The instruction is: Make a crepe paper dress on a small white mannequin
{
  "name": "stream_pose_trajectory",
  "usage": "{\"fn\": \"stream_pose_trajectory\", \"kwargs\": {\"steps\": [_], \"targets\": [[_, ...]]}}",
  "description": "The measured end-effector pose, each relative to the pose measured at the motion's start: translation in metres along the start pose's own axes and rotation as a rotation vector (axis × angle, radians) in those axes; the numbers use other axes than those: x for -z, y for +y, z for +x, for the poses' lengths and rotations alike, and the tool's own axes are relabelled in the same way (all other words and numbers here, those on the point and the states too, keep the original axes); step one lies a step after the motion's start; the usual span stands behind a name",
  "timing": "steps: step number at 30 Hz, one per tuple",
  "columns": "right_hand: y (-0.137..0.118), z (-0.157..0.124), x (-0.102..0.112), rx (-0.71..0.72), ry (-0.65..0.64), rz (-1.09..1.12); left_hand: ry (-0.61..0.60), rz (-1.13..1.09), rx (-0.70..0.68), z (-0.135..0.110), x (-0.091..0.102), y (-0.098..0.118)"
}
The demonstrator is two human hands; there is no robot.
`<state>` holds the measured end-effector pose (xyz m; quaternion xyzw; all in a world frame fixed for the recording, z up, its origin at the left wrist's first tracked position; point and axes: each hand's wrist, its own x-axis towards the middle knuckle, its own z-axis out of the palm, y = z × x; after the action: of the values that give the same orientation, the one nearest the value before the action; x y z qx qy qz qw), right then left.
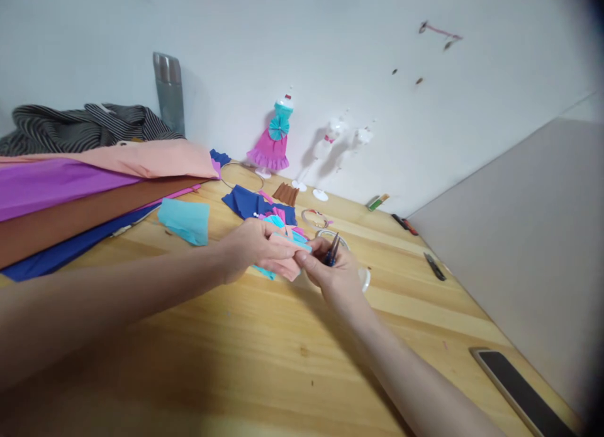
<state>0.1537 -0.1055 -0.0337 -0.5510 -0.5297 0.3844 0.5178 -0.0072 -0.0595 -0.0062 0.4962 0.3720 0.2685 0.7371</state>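
Observation:
My left hand is closed around a small folded piece of pink and turquoise crepe paper, held just above the wooden table. My right hand meets it from the right, fingers pinched on a small dark blue tool that looks like scissors or a pen; its tip touches the paper. Behind the hands lie scraps of blue, pink and turquoise paper.
Large sheets of peach, purple, brown and blue paper cover the left. A loose turquoise piece, a doll stand in a pink dress, white stands, a striped cloth, a phone and small tools lie around.

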Motion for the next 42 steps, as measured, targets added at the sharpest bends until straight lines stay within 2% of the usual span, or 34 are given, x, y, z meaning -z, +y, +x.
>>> {"fn": "stream_pose_trajectory", "kwargs": {"steps": [5,7,9,11,15,20,28,32,36,42], "targets": [[-0.006,0.013,0.022,-0.009,-0.069,0.073,0.102,0.076,-0.098,0.012,0.005,0.004],[-0.011,0.017,0.03,-0.032,-0.081,0.148,0.134,0.097,-0.106,0.016,0.009,0.005],[-0.019,0.021,0.032,-0.053,-0.158,0.148,0.141,0.084,-0.095,0.019,0.013,0.004],[-0.028,0.023,0.03,-0.037,-0.25,0.068,0.115,0.049,-0.074,0.02,0.016,0.004],[-0.043,0.025,0.024,0.087,-0.329,-0.132,0.073,-0.049,-0.02,0.02,0.017,0.001],[-0.041,0.021,0.035,0.212,-0.324,-0.354,0.09,-0.087,-0.033,0.019,0.02,-0.002],[-0.039,0.023,0.043,0.139,-0.533,-0.427,0.119,0.17,-0.118,0.013,0.014,0.003],[-0.042,0.027,0.045,0.111,-0.566,-0.418,0.101,0.21,-0.152,0.014,0.016,0.001],[-0.043,0.027,0.045,0.048,-0.618,-0.526,0.075,0.204,-0.176,0.017,0.019,-0.003],[-0.043,0.026,0.044,0.015,-0.606,-0.571,0.055,0.2,-0.187,0.019,0.022,-0.007]]}}
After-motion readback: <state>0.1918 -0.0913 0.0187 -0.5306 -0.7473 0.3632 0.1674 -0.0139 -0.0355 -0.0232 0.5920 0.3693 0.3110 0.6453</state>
